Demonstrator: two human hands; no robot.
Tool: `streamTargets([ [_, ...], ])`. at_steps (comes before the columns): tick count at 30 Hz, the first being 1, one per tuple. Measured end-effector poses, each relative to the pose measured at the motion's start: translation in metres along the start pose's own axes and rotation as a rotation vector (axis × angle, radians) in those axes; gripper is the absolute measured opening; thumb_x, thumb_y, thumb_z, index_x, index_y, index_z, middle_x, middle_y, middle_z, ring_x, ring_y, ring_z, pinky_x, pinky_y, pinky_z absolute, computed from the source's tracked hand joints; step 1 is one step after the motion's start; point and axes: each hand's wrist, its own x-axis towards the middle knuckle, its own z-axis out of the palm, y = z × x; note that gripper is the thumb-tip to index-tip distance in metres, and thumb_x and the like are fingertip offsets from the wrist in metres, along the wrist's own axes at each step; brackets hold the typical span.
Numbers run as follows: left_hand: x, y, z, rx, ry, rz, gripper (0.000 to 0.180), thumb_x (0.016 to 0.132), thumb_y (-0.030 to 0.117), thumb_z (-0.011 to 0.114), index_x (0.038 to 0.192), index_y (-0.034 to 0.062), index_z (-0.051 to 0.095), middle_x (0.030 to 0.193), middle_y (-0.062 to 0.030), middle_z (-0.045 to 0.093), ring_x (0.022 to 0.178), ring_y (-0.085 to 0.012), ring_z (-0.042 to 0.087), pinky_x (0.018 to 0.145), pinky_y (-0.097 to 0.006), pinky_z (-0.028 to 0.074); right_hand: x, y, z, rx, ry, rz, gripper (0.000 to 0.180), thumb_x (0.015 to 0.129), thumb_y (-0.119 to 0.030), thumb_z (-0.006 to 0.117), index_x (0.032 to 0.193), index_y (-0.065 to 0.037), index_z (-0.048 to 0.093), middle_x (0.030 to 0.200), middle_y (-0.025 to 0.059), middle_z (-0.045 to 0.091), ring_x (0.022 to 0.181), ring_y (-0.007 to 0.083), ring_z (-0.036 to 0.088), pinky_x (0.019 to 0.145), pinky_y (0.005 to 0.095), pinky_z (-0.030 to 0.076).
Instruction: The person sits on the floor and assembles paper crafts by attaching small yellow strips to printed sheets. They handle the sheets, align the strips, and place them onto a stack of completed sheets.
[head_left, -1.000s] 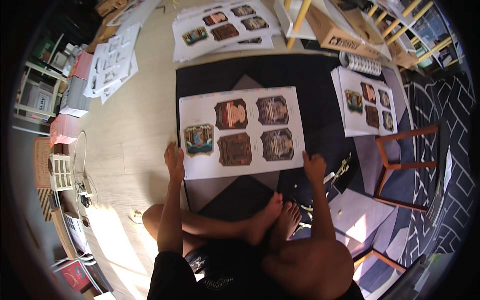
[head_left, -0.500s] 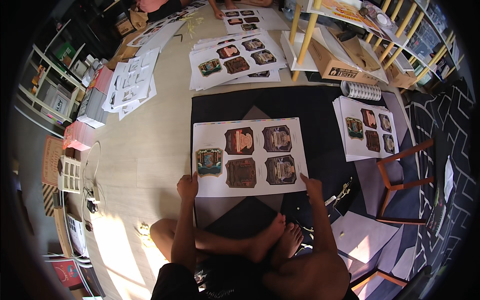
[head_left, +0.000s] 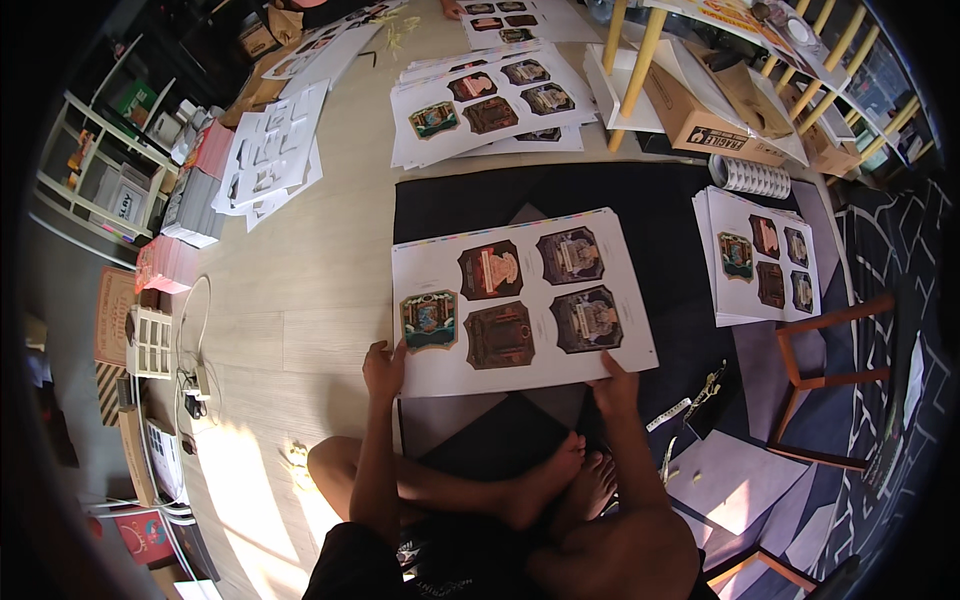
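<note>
White printed sheet, large, bearing five dark die-cut badge shapes; lies flat on black floor mat, overlapping the mat's left edge onto pale wood floor. Left hand: at sheet's near-left corner, fingers closed over the edge, gripping it. Right hand: at sheet's near-right edge, fingers curled onto the paper, holding it. Sheet extends away from both hands. Similar stack of sheets at mat's right edge; further printed sheets beyond mat's far edge. Bare feet crossed at mat's near edge.
</note>
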Motion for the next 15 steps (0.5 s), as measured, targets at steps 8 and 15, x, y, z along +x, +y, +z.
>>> streamTargets([
  [8, -0.038, 0.027, 0.024, -0.663, -0.519, -0.494, 0.037, 0.097, 0.027, 0.068, 0.117, -0.0044, 0.064, 0.102, -0.0161, 0.070, 0.089, -0.0223, 0.069, 0.080, -0.037, 0.056, -0.010, -0.038, -0.038, -0.124, 0.079, 0.041, 0.050, 0.088, 0.002, 0.063, 0.136, 0.000, 0.051, 0.125, 0.0126, 0.062, 0.109, 0.0285, 0.067, 0.091, 0.0459, 0.058],
  [15, -0.064, 0.056, 0.043, -0.724, -0.380, -0.443, 0.029, 0.097, 0.015, 0.069, 0.115, -0.0054, 0.063, 0.103, -0.0141, 0.070, 0.096, -0.0212, 0.068, 0.083, -0.036, 0.055, -0.022, 0.047, 0.001, 0.048, 0.024, 0.186, 0.057, 0.089, 0.008, 0.065, 0.141, -0.007, 0.047, 0.132, 0.0103, 0.058, 0.123, 0.0260, 0.058, 0.105, 0.0451, 0.048],
])
